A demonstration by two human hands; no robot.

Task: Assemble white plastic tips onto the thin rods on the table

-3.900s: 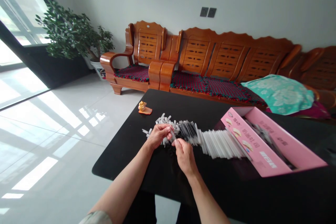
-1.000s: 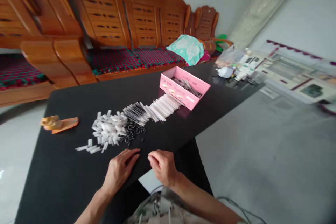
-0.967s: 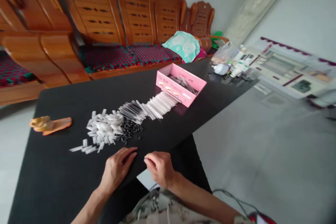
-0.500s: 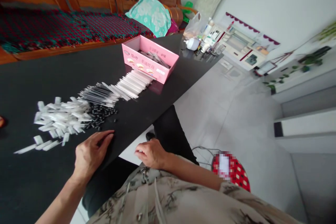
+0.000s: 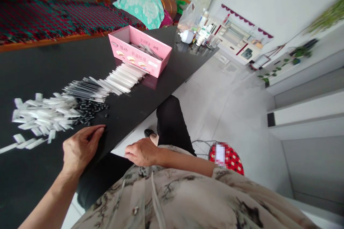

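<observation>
My left hand [image 5: 80,148] rests on the black table's near edge, thumb and forefinger together; whether anything is between them is hidden. Just beyond its fingers lie small black plugs [image 5: 90,111], with one loose plug [image 5: 106,116] apart. To their left is a heap of whitish caps [image 5: 44,114]. Behind the plugs are thin clear rods with dark tips [image 5: 83,89], like pen refills, then a row of white tubes [image 5: 125,78] like pen barrels. My right hand [image 5: 142,152] is curled closed in front of my waist, off the table; its palm is hidden.
A pink box [image 5: 139,55] holding dark slim sticks stands behind the white tubes. Bottles and a plastic bag [image 5: 188,16] crowd the table's far end. Beyond the table is a wooden bench with a turquoise pillow [image 5: 142,5]. A red dotted stool [image 5: 233,159] stands right.
The view has shifted, so the table and its things appear farther left and slightly higher. Both hands keep nearly the same pose and place relative to the table.
</observation>
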